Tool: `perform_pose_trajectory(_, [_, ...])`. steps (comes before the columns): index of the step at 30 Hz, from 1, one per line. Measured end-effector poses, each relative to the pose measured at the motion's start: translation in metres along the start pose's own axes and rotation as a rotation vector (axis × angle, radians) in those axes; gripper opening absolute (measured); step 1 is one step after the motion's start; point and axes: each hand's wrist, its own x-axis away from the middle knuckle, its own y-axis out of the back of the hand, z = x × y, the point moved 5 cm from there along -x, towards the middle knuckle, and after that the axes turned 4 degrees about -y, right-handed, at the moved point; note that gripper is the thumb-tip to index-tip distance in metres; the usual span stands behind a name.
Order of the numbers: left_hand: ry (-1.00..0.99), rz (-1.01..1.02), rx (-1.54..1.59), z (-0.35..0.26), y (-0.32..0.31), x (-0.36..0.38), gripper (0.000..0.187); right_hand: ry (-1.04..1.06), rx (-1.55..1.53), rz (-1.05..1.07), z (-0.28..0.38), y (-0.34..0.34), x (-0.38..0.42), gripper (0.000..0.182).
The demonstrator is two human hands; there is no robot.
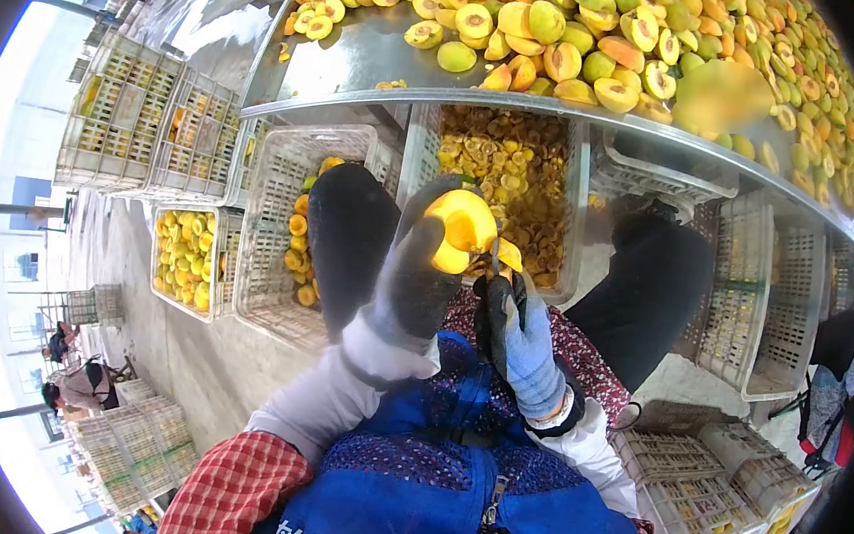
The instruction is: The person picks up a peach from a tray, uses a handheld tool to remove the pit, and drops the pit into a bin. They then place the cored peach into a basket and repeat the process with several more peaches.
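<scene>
My left hand (417, 266), in a dark-palmed glove, is wrapped round a yellow peach half (462, 228) with a hollow in its middle. Close on its right, my right hand (518, 324) wears a blue and black glove, its fingers closed on a small tool (494, 262) that is mostly hidden. The tool's tip is at the fruit's right edge, where a yellow piece (510, 255) shows. Both hands are over my lap, in front of a crate (574, 208) holding fruit scraps and pits.
A metal table (337, 67) heaped with halved peaches (563, 62) runs across the top. A crate with peach halves (273, 305) stands left of my knee. Stacked crates (122, 123) are farther left, others (746, 292) at right. People (87, 386) sit far left; another person (834, 389) is at right.
</scene>
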Motion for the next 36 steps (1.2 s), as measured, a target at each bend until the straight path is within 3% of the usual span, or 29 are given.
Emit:
perform_pose_trajectory(3, [-0.057,-0.134,-0.251,0.003,0.007,-0.005,0.042,0.077,0.009,0.052,0.004,0.001,0.002,0.021])
perform_pose_trajectory(5, [-0.195,-0.031,-0.600,0.001,0.004,-0.008,0.047,-0.240,-0.203,0.182,-0.001,-0.005,0.004,0.040])
perform_pose_trajectory(6, [-0.206,0.053,-0.701,0.000,0.007,-0.011,0.051,-0.257,-0.226,0.178,0.005,-0.009,0.007,0.046])
perform_pose_trajectory(7, [-0.201,0.056,-0.701,-0.003,0.012,-0.013,0.051,-0.257,-0.229,0.173,0.006,-0.006,0.005,0.046])
perform_pose_trajectory(9, [-0.065,0.264,-0.833,0.000,0.010,-0.015,0.050,-0.533,-0.662,0.344,0.003,-0.010,0.007,0.047])
perform_pose_trajectory(11, [-0.086,0.260,-0.731,0.008,0.013,-0.015,0.047,-0.518,-0.623,0.382,0.004,-0.012,0.008,0.047])
perform_pose_trajectory(13, [0.003,0.262,-0.759,0.014,0.016,-0.016,0.045,-0.489,-0.502,0.228,0.009,-0.013,0.008,0.046])
perform_pose_trajectory(15, [0.073,0.192,-0.762,0.018,0.019,-0.017,0.043,-0.479,-0.440,0.254,0.001,-0.003,0.004,0.046])
perform_pose_trajectory(17, [0.022,-0.013,-0.374,0.012,0.021,-0.016,0.037,-0.223,-0.182,0.113,0.003,0.006,-0.002,0.040])
perform_pose_trajectory(18, [-0.061,-0.081,-0.282,0.010,0.024,-0.019,0.032,-0.224,-0.187,0.116,0.002,0.005,-0.001,0.040])
perform_pose_trajectory(20, [-0.078,-0.120,-0.348,0.005,0.023,-0.016,0.033,-0.032,-0.029,0.025,0.009,0.010,0.001,0.033])
perform_pose_trajectory(21, [-0.103,-0.107,-0.368,0.003,0.020,-0.015,0.034,-0.034,-0.027,0.027,0.007,0.008,0.004,0.033])
perform_pose_trajectory(23, [-0.082,-0.109,-0.350,0.001,0.010,-0.011,0.034,0.465,0.613,-0.038,0.024,-0.004,0.016,0.030])
perform_pose_trajectory(24, [-0.065,-0.111,-0.336,0.002,0.007,-0.009,0.033,0.480,0.707,-0.055,0.032,-0.008,0.019,0.037])
perform_pose_trajectory(30, [-0.136,-0.111,-0.346,-0.001,0.001,-0.003,0.032,0.399,0.767,-0.028,0.037,-0.015,0.020,0.038])
perform_pose_trajectory(35, [-0.157,-0.058,-0.360,0.000,-0.002,-0.006,0.032,0.436,0.777,-0.010,-0.005,-0.003,0.024,0.038])
perform_pose_trajectory(36, [-0.142,-0.052,-0.339,0.000,-0.004,-0.006,0.032,0.213,0.449,0.179,-0.018,-0.004,0.021,0.036])
